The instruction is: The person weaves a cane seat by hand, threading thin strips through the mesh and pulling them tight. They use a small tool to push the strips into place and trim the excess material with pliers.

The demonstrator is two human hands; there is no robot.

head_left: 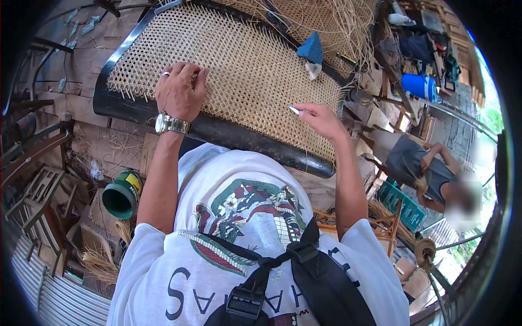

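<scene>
A panel of woven cane webbing (244, 81) in a dark frame (239, 133) lies before me, with loose strand ends along its edges. My left hand (182, 89), wearing a ring and a metal watch, rests on the weave near the left end. Its fingers are bent down, and their tips are partly hidden. Toward the right end, my right hand (321, 119) pinches a small white pointed tool (294, 109) close over the cane. Beyond it, a blue block (310, 48) and a whitish lump (313, 70) sit at the frame's far edge.
Loose cane strands (353, 24) spill over another woven panel at the back. A green bucket (122, 194) stands at lower left near wooden chair frames (41, 204). At right are a blue cooler (420, 87), a green crate (401, 204) and another person (418, 165) seated.
</scene>
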